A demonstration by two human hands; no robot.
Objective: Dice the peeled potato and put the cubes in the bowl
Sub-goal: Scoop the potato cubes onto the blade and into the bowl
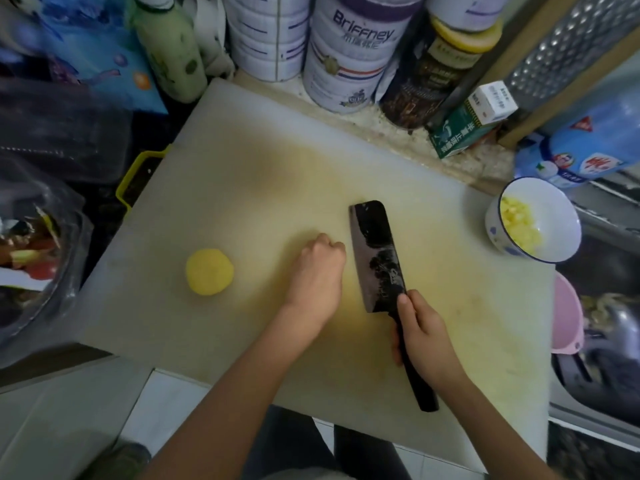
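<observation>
The peeled potato half (209,271) is seen dome-up on the cutting board (242,161), well left of the left hand (317,271), the nearer hand, which is curled, contents hidden. The cleaver (377,254) is gripped by the right hand (424,336); cubes (519,225) are held in the bowl (561,216)

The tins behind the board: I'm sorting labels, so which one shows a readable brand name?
The white tin with the purple top band, directly behind the cutting board, reads "Briffney". The white tin to its left shows only stripes.
</observation>
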